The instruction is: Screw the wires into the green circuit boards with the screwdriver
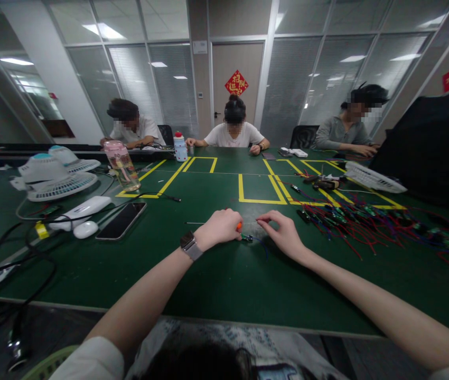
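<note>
The left hand (pixel 220 228) is curled into a fist around a small orange-handled tool (pixel 239 226), only the orange tip showing past the knuckles. The tool points down at a tiny circuit board (pixel 247 238) lying flat on the green bench (pixel 216 274), just right of that fist. The grip looks tight and low, probably so the tip stays steady on such a small part.

The right hand (pixel 283 232) rests just right of the board, fingers narrowed toward a pinch with the fingertips on the bench beside it, seemingly to pin the board or its leads in place. Whether it actually grips anything I cannot tell.

The board is dark green and very small, with thin blue wires (pixel 263 245) trailing off toward the right hand. Finer detail is too small to make out.

Further right of the board lies a loose heap of similar boards with red and blue wires (pixel 367 227). Left of the board sit a dark phone (pixel 121 220), a white mouse (pixel 85 229) and 2 white desk fans (pixel 56 177). Beyond the board, 3 other people sit at the far side of the bench.
</note>
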A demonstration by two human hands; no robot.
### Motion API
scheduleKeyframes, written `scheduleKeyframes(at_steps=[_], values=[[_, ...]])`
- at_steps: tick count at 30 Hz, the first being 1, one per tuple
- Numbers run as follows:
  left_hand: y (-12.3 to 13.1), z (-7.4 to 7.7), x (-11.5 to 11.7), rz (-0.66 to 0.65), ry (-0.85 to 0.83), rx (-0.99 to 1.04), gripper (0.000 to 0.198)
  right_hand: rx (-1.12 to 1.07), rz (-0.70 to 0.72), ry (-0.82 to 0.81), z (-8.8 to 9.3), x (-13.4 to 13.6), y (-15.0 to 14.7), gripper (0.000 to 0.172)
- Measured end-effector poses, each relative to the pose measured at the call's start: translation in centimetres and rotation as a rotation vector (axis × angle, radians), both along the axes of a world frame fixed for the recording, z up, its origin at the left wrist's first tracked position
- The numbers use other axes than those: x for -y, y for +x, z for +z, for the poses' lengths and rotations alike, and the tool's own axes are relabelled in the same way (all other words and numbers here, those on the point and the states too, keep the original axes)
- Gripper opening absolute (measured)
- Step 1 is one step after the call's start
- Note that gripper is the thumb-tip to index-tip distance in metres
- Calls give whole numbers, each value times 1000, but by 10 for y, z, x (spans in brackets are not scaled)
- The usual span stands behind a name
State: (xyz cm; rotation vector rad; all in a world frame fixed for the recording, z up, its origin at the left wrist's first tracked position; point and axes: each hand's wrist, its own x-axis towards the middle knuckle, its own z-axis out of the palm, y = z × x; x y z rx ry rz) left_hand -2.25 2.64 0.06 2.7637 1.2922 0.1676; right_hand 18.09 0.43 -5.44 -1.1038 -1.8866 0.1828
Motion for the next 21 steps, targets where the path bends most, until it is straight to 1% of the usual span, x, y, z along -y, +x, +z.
scheduleKeyframes(at_steps=[6,9,12,14,17,21], values=[[-3,-2,-5,0,45,32,20,8,-7,39,2,0,1,14],[-2,-6,-7,6,66,38,20,68,-24,138,4,0,5,16],[-1,-10,-8,14,62,37,20,166,-7,216,5,1,5,18],[0,-13,-8,19,49,38,20,186,21,205,3,1,1,18],[1,-14,-10,27,36,44,17,196,66,122,-2,0,-8,19],[0,-15,-14,39,29,54,16,300,88,54,-11,-4,-17,16]])
